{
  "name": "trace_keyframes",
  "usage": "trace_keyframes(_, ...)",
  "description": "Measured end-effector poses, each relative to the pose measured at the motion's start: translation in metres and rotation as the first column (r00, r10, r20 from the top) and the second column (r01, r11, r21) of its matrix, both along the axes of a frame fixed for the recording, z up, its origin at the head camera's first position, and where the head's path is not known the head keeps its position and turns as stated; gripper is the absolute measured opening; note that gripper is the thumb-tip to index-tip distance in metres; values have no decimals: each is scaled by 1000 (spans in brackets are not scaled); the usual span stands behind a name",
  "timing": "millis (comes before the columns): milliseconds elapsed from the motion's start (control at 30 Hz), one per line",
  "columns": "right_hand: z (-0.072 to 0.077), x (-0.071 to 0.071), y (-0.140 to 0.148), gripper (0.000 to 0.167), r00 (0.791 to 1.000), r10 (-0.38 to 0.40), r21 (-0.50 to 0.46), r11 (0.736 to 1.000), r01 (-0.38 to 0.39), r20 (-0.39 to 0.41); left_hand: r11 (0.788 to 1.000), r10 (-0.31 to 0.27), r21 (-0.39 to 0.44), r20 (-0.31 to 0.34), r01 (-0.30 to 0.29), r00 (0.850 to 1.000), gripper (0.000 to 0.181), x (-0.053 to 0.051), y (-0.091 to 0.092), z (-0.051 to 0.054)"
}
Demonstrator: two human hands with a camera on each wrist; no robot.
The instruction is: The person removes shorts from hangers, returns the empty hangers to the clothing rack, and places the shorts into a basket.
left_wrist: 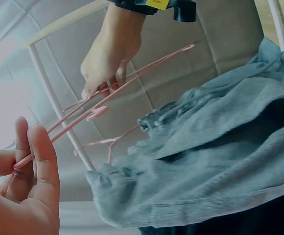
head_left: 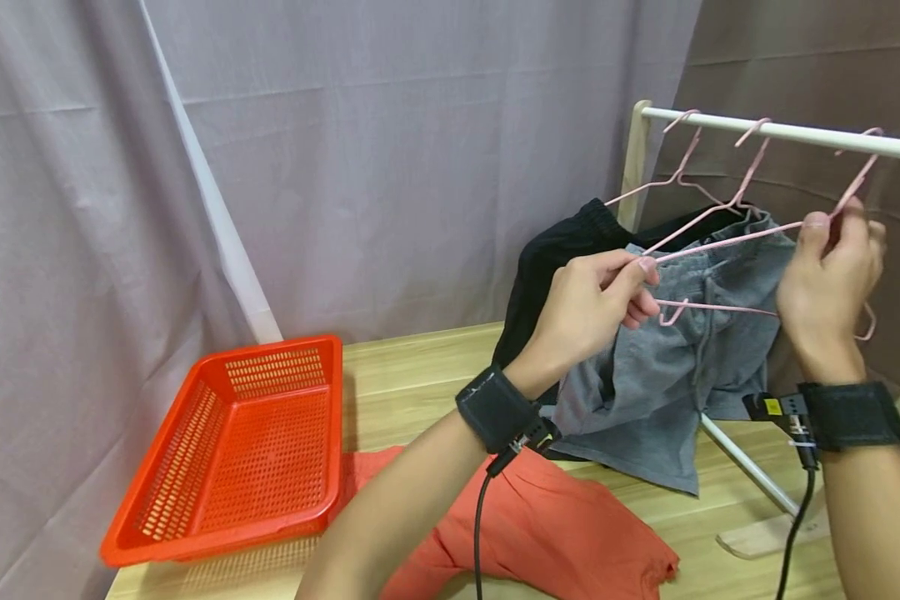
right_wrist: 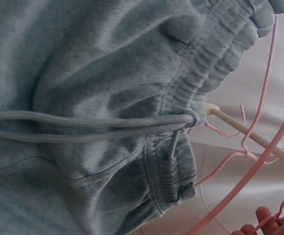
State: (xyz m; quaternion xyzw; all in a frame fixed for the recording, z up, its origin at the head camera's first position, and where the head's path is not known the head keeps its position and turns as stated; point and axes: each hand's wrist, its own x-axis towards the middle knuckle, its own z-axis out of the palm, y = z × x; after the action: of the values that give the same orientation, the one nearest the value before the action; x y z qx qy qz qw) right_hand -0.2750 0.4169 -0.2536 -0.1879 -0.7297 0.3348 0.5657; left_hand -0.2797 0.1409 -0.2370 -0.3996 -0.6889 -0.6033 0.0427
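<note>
A pink wire hanger [head_left: 735,240] is held between both hands, its hook over the rail. My left hand [head_left: 588,304] pinches its left end between thumb and fingers. Near the hook, my right hand [head_left: 832,279] grips the hanger's neck. Behind it, grey drawstring shorts [head_left: 667,358] hang from another pink hanger, and a black garment [head_left: 528,275] hangs farther back. In the left wrist view the left hand [left_wrist: 27,181] pinches the hanger end, with the right hand [left_wrist: 112,54] beyond. The right wrist view shows the grey shorts [right_wrist: 93,88] close up; the left fingertips show at lower right.
The white rail [head_left: 810,133] runs across the upper right on a wooden post [head_left: 634,158]. A red plastic basket [head_left: 333,433] stands on the wooden table [head_left: 420,358] at left. An orange-red garment [head_left: 540,525] lies at the front, partly behind the left forearm.
</note>
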Motion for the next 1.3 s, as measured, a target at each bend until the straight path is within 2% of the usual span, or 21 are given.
trace_keyframes(200,1,-5,0,44,1000,-9,1,1000,9,-14,1000,6,-1,5,-6,1000,21,1,1,7)
trace_keyframes(400,13,-4,1,43,999,-16,18,1000,17,-35,1000,-4,2,-24,4,1000,22,5,4,15)
trace_keyframes(600,19,-2,0,46,999,-7,28,1000,8,-39,1000,-2,-5,-47,2,999,21,10,0,15)
trace_keyframes(733,21,-3,-3,46,999,11,42,999,-9,-51,1000,-25,12,-75,26,997,21,14,-5,6)
trace_keyframes(900,21,-4,-8,43,994,58,77,996,-51,-94,997,-55,46,-108,61,993,20,18,-10,-11)
trace_keyframes(1100,21,-6,-18,40,984,104,105,990,-90,-141,995,-53,82,-97,61,994,20,22,-12,-28)
trace_keyframes(1300,21,-1,-29,41,987,104,99,991,-92,-120,991,-75,107,-86,84,993,19,24,-12,-41)
